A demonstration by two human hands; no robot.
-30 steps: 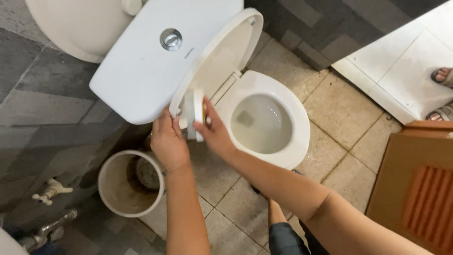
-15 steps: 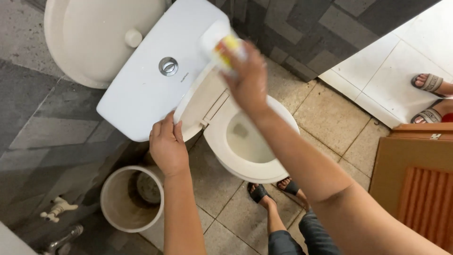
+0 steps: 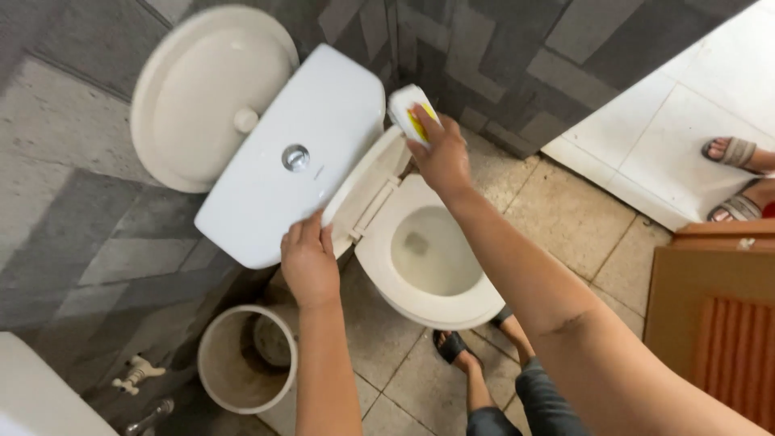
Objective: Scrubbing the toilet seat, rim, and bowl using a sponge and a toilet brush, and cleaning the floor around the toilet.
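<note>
Fingers of the right hand (image 3: 442, 157) close round a white-and-yellow scrubbing sponge (image 3: 410, 113), pressed to the far top edge of the raised white plastic toilet lid (image 3: 363, 190). Left hand (image 3: 309, 262) grips the lid's near edge, seemingly to steady it. Behind stands the white cistern (image 3: 266, 186) with its round chrome flush button (image 3: 295, 157); a small marking beside it is unreadable. Near left, a grimy white bucket (image 3: 242, 363) sits on the floor.

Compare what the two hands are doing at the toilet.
The left hand grips the lower edge of the raised white toilet lid; the right hand holds a white-and-yellow sponge at the lid's top edge. Left sits lower, right higher. Both are bare.
</note>
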